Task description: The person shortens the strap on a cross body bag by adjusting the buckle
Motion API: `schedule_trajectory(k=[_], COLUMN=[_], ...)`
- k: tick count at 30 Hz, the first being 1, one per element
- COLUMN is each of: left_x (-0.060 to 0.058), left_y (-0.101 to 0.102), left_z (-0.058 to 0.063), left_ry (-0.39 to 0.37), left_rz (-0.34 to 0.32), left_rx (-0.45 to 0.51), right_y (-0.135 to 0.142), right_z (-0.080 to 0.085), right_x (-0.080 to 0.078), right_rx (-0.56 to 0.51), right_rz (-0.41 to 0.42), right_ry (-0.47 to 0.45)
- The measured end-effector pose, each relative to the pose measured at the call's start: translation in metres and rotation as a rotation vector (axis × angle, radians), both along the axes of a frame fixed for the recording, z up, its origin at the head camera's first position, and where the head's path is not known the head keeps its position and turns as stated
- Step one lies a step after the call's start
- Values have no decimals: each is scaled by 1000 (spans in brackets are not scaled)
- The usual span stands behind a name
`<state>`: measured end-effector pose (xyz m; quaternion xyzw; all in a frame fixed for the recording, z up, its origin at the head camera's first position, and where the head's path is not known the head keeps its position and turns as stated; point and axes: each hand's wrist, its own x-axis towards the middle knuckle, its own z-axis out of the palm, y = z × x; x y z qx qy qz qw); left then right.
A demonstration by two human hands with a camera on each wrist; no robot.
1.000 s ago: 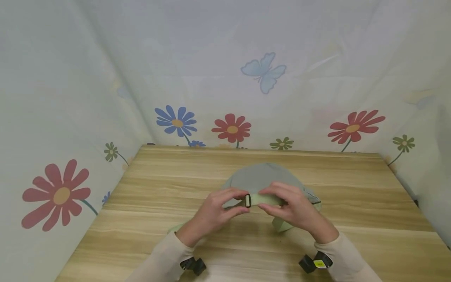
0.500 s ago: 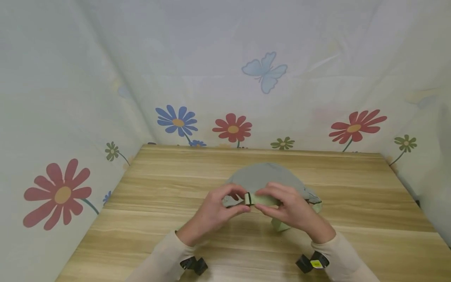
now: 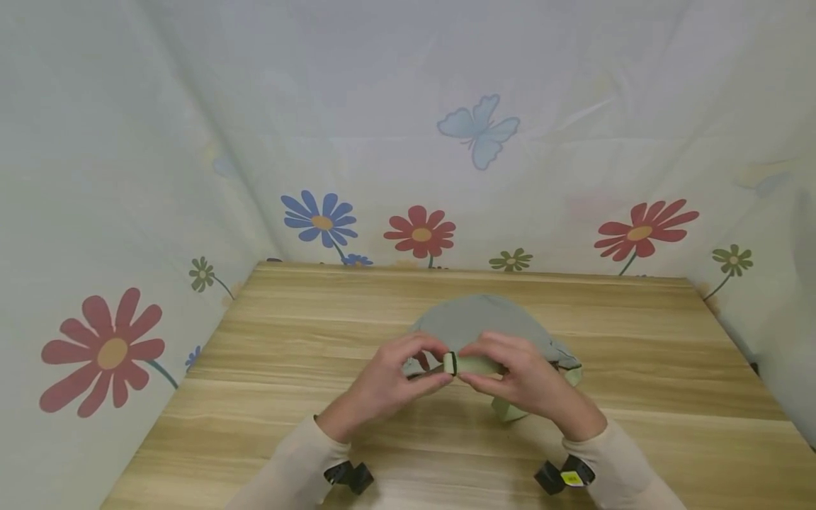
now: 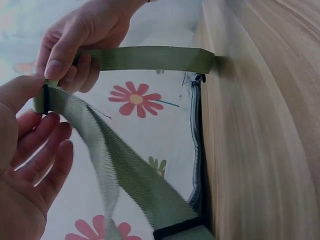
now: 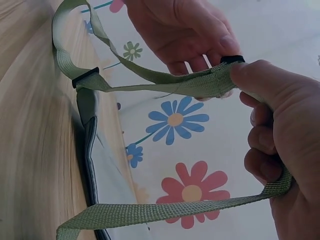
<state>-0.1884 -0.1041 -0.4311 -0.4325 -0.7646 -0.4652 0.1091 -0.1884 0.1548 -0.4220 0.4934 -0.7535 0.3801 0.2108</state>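
A grey bag [image 3: 478, 319] with a dark-piped edge [image 5: 91, 160] lies on the wooden table, and its pale green webbing strap [image 4: 135, 58] is raised off the top. My left hand [image 3: 385, 375] pinches the strap at a small black slider buckle [image 4: 46, 98] between thumb and index finger; its other fingers spread loosely below. Close on the right, my right hand [image 3: 525, 372] pinches the webbing beside that buckle, and more strap runs through its curled fingers [image 5: 265, 167]. Loops of strap hang down to a second black buckle [image 5: 86, 77] at the bag's edge.
The wooden table [image 3: 287, 333] ends at a pale curtain [image 3: 382, 106] printed with flowers and a butterfly. Black wrist cameras [image 3: 349, 477] sit at both cuffs. A slack end of strap [image 3: 508, 409] droops below my right hand.
My right hand has shifted slightly left, its fingertips now closer to the buckle. The strap loop and buckle between the hands have turned a little. The bag stays where it was.
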Motion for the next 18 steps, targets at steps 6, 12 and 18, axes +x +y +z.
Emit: schedule_trajectory(k=[6,12,18], left_x=[2,2,-1], left_y=[-3,-10,-11], left_z=[5,4,-1], left_ry=[0,8,0], left_rz=[45,74,12], left_rx=[-76,-27,8], right_y=[5,16,15], right_z=[-2,-7,-7], right_x=[1,1,0], right_rx=[12,3,-1], right_rz=[-14,-70,-58], right_ry=[-53,-61,26])
